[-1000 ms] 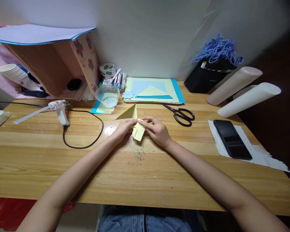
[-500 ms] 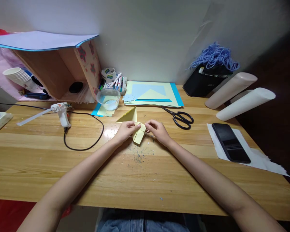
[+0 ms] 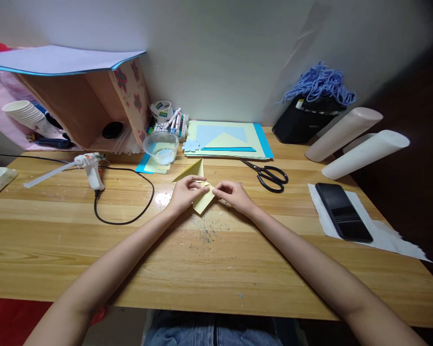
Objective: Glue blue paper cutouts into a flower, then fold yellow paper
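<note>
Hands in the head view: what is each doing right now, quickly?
Left hand: closed, pinching the small pale-yellow folded paper piece.
Right hand: closed, fingertips at that piece's right edge.

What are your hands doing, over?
Left hand and right hand pinching folded yellow paper. Yellow triangle just beyond. Scissors off to the right, not blocking.

Legible text: none for you to read | black upright holder (image 3: 298,120), pale front mark: too small | white round tape roll (image 3: 161,109), green-and-blue labels: unreadable
</note>
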Motion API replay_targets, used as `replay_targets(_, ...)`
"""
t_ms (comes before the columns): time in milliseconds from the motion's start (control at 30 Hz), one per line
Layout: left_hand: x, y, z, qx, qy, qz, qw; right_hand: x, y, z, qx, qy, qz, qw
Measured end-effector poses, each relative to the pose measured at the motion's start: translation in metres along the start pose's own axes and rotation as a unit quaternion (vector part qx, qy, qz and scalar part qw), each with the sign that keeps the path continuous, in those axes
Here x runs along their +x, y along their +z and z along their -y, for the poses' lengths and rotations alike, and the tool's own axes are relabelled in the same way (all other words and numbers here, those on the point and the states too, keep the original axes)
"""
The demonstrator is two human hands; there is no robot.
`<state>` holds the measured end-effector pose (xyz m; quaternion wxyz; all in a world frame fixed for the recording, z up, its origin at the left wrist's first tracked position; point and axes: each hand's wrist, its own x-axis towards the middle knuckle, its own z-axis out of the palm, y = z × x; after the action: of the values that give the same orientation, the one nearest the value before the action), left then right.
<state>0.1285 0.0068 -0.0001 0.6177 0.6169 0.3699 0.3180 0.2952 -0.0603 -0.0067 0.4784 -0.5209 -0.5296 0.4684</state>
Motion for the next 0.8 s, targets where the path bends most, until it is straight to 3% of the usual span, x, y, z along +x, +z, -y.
replay_targets(100, -0.001, 0.000, -0.004, 0.023, 0.013, 0.027, 0.999, 0.000, 0.000, 0.003, 0.000, 0.008, 0.022, 1.000)
replay_targets(300, -0.008, 0.013, -0.005, 0.005, 0.008, -0.015, 1.000, 0.001, 0.002, 0.005, 0.041, 0.017, -0.084, 0.995)
replay_targets(433, -0.010, 0.017, -0.005, 0.012, -0.006, -0.041, 0.999, 0.002, 0.003, 0.005, 0.045, 0.022, -0.069, 0.996)
replay_targets(667, -0.007, 0.008, -0.012, 0.103, -0.004, -0.017, 0.995, 0.004, -0.002, 0.008, 0.050, 0.051, -0.046, 0.996)
replay_targets(800, -0.003, 0.005, -0.011, 0.031, -0.021, -0.041, 0.998, 0.005, -0.006, 0.007, 0.053, 0.071, -0.045, 0.995)
